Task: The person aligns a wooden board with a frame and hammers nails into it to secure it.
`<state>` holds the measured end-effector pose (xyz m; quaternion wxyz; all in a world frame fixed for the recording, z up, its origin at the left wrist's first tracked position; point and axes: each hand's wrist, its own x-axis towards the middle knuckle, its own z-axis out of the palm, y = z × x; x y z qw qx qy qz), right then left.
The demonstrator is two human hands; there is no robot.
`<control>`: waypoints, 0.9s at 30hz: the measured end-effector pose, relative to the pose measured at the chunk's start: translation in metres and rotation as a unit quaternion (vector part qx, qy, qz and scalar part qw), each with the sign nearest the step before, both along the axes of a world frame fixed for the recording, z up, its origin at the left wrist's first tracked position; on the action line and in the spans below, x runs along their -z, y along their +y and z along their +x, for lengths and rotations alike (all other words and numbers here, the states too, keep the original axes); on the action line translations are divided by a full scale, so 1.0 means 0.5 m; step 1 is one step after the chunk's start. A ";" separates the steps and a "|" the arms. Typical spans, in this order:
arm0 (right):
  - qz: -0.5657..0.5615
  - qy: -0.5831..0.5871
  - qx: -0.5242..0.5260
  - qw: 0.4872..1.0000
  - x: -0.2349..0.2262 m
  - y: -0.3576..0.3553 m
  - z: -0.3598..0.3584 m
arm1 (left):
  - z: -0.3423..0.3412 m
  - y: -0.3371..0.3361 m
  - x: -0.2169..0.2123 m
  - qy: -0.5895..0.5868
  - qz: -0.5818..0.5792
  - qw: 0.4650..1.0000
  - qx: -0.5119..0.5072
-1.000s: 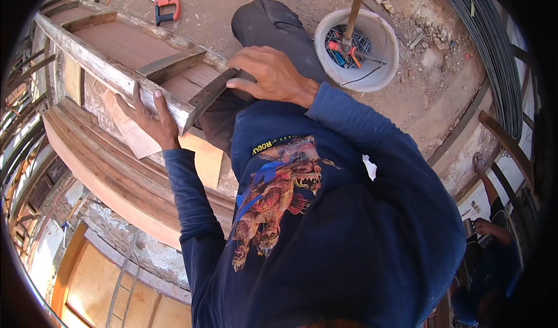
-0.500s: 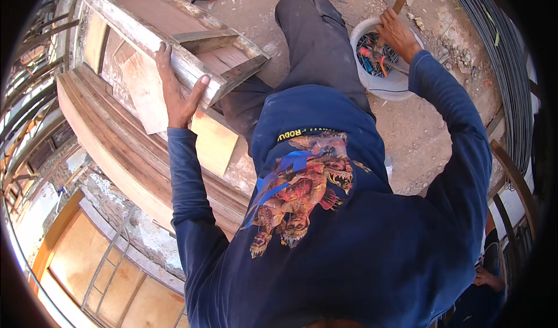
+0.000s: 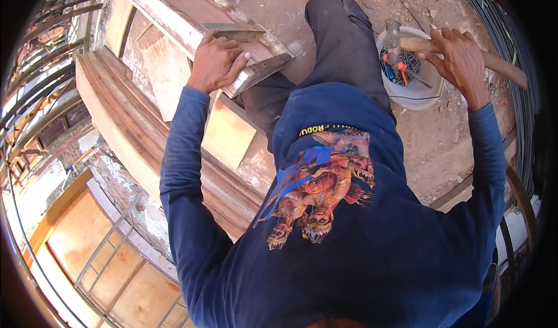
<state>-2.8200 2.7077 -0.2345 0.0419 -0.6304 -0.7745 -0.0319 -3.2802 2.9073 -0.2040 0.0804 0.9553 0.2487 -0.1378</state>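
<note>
Right fingers (image 3: pixel 450 38) clamp the hammer (image 3: pixel 415 44), partly hiding the bucket (image 3: pixel 415 102); left fingers (image 3: pixel 224 42) rest on the cut-off frame (image 3: pixel 165 17), grip unclear.

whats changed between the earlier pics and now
The right hand has let go of the frame's end and moved right to take hold of the hammer, which stood in the bucket and is now lifted, its head over the bucket. The left hand has shifted to curl over the frame's edge. It stays on the frame; the bucket stays on the ground.
</note>
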 end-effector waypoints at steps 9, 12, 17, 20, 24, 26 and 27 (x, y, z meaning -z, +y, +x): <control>-0.075 0.274 -0.151 0.947 0.048 0.087 -0.336 | 0.035 0.026 0.013 0.012 -0.081 0.996 0.029; -0.109 0.252 -0.181 0.944 0.070 0.099 -0.385 | 0.061 0.017 0.013 0.014 -0.048 0.997 0.051; -0.109 0.252 -0.238 0.932 0.070 0.127 -0.378 | 0.061 0.003 0.007 0.034 -0.054 0.998 0.004; -0.122 0.244 -0.222 0.936 0.065 0.142 -0.373 | 0.070 0.007 0.002 0.047 -0.041 0.998 0.010; -0.162 0.225 -0.253 0.927 0.041 0.151 -0.356 | 0.059 0.010 0.018 0.028 -0.054 0.998 0.013; -0.185 0.218 -0.274 0.918 0.035 0.155 -0.351 | 0.061 0.006 0.018 0.027 -0.039 0.999 0.015; -0.186 0.225 -0.248 0.924 0.035 0.160 -0.352 | 0.062 0.005 0.017 0.025 -0.040 0.999 0.015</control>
